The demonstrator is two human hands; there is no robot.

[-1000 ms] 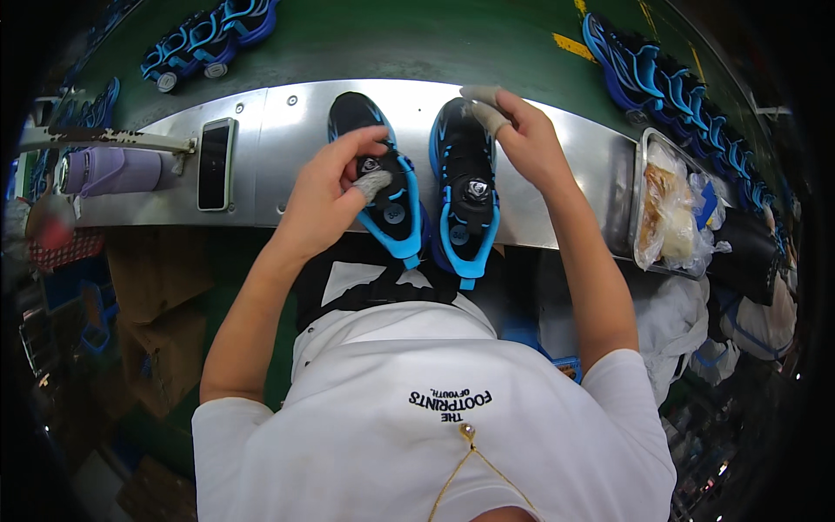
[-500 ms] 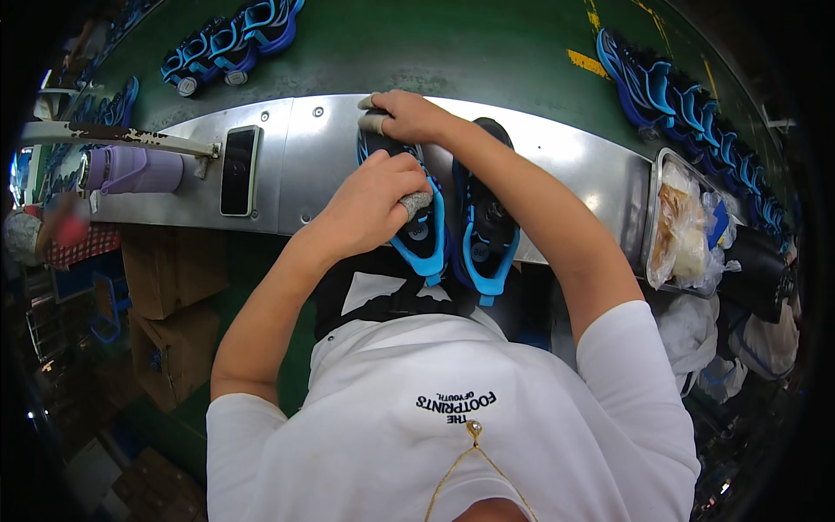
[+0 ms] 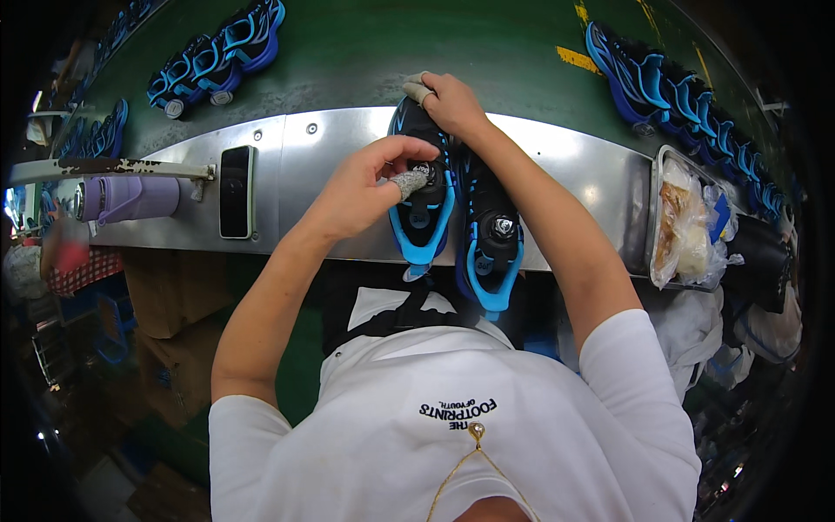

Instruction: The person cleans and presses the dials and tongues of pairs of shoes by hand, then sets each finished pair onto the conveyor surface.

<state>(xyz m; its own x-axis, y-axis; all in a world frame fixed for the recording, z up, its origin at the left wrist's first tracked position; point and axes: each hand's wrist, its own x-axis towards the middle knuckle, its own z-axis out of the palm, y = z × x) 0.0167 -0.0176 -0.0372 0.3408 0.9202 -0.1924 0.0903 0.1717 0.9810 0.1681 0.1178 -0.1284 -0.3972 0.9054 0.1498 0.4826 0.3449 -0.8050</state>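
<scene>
The toe of the left-hand shoe [image 3: 422, 235] is partly covered by the right hand [image 3: 454, 106], and the toe of the right-hand shoe [image 3: 491, 261] is lost under the right forearm. The left hand [image 3: 361, 193] hides much of the near shoe's side; its grip curls thumb and fingertips about the round dial [image 3: 424, 171] on the tongue, but whether they press on it I cannot tell. The right hand's grip bends over the toe, its underside out of sight, so I cannot tell whether it pinches. Both shoes lie side by side on the metal desk [image 3: 574, 200], heels reaching past its near edge. At the upper left, the shoes [image 3: 213, 61] on the green surface [image 3: 391, 43] overlap, which makes them hard to count; a checked red cloth [image 3: 87, 271] is dim near the dark rim.

Compared with a second ago, the right hand has moved from beside the second shoe onto the first one's toe, and that shoe now points straighter ahead.
</scene>
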